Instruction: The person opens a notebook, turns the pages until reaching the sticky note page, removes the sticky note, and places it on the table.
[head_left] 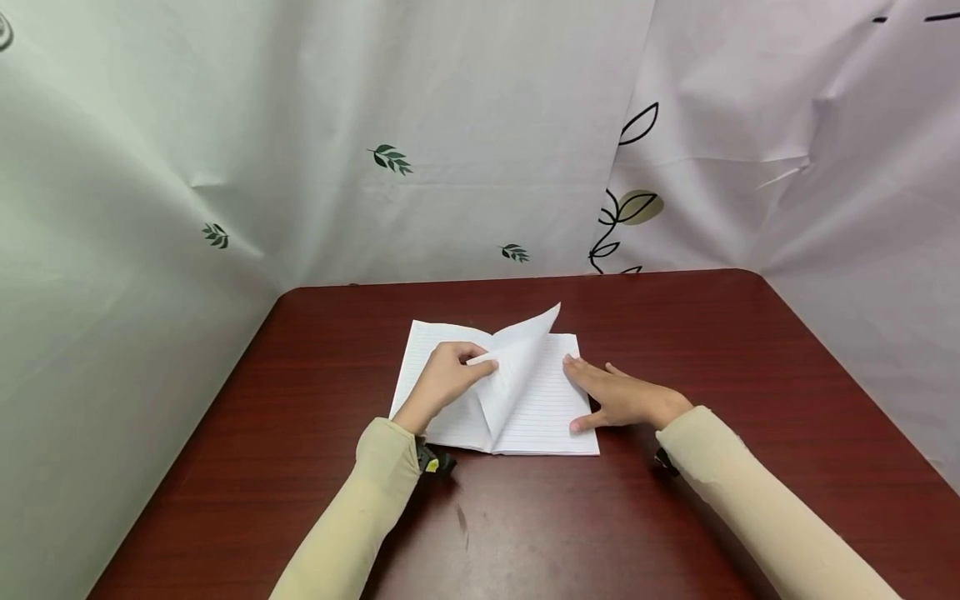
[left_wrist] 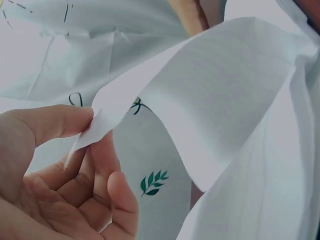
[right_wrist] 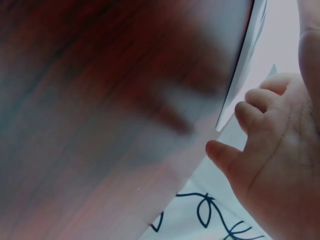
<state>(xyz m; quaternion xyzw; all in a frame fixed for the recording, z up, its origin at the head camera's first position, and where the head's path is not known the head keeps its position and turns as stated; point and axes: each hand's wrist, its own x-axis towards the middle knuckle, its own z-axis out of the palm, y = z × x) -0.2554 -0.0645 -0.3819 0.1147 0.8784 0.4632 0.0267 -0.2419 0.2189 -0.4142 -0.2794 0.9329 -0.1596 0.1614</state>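
An open lined notebook (head_left: 540, 408) lies flat on the dark red table (head_left: 675, 333). One page (head_left: 517, 354) stands lifted and curled over the middle. My left hand (head_left: 450, 375) pinches that page's edge between thumb and fingers; the left wrist view shows the white page (left_wrist: 220, 100) curving up from my thumb (left_wrist: 47, 122). My right hand (head_left: 618, 396) lies flat with straight fingers on the notebook's right edge and the table beside it. In the right wrist view the right hand's fingers (right_wrist: 260, 107) sit by the notebook's edge (right_wrist: 245, 60).
White curtains with leaf prints (head_left: 390, 158) close in the table at the back and on both sides. Bare table surface lies to the left, right and in front of the notebook. A small scuff (head_left: 461, 521) marks the tabletop near me.
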